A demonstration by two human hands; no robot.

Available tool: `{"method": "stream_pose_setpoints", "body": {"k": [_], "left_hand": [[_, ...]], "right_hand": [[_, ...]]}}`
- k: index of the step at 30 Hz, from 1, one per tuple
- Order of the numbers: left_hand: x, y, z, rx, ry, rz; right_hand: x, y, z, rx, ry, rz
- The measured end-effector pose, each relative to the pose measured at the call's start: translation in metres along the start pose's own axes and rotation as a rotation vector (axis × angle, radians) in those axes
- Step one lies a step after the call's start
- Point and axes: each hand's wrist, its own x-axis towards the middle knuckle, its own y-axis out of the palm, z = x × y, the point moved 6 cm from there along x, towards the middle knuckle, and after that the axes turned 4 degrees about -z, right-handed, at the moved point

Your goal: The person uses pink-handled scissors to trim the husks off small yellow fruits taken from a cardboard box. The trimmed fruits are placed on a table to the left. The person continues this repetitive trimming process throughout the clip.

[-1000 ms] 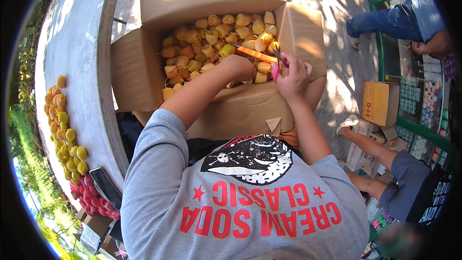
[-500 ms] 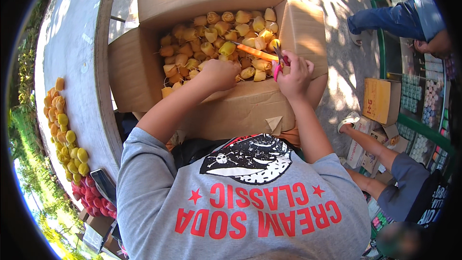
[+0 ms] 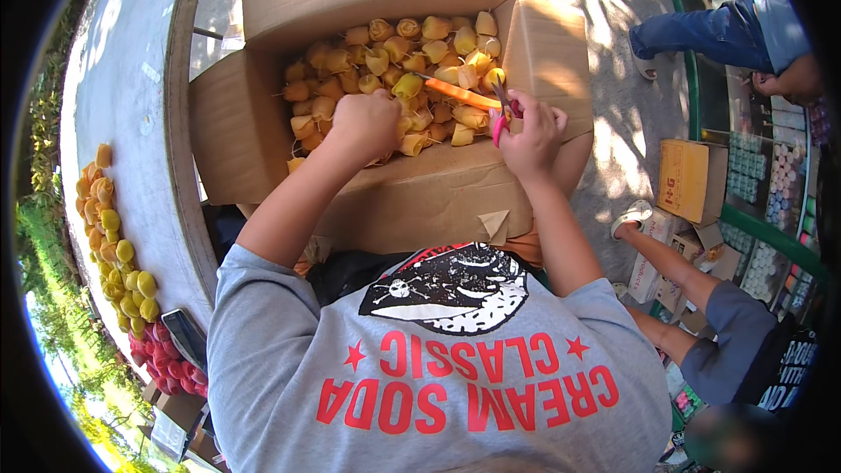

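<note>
A cardboard box [image 3: 420,201] stands open before me, filled with yellow and orange rosebud-shaped pieces [image 3: 436,28] that have thin pale threads. My left hand [image 3: 368,127] reaches down among them near the box's front side. Its fingers are curled, and what they grip is hidden beneath the hand. At the front right of the box, my right hand [image 3: 536,133] is closed around scissors [image 3: 501,127] with pink finger loops and dark blades pointing away from me. A slim orange tool [image 3: 462,95] with a dark tip lies across the rosebuds, its near end beside the scissors.
On the left, a pale table [image 3: 131,114] bears a row of orange and yellow rosebuds [image 3: 114,250], a red bunch [image 3: 166,359] and a phone [image 3: 184,337]. Two people are at the right, near small boxes [image 3: 683,180] and a green-framed glass case [image 3: 758,236].
My left hand has moved left and slightly toward the back within the box. My right hand keeps the scissors in nearly the same place. The view has shifted slightly.
</note>
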Motion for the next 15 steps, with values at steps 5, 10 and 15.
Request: {"method": "stream_pose_setpoints", "body": {"k": [5, 10, 15], "left_hand": [[-0.022, -0.011, 0.040, 0.128, -0.185, -0.240], [0.018, 0.020, -0.049, 0.134, 0.268, -0.194], [0.082, 0.080, -0.116, 0.348, 0.541, 0.207]], "right_hand": [[0.001, 0.001, 0.000, 0.008, -0.001, -0.018], [0.003, -0.001, 0.001, -0.015, -0.018, -0.010], [-0.001, 0.003, -0.001, -0.039, -0.020, 0.030]]}}
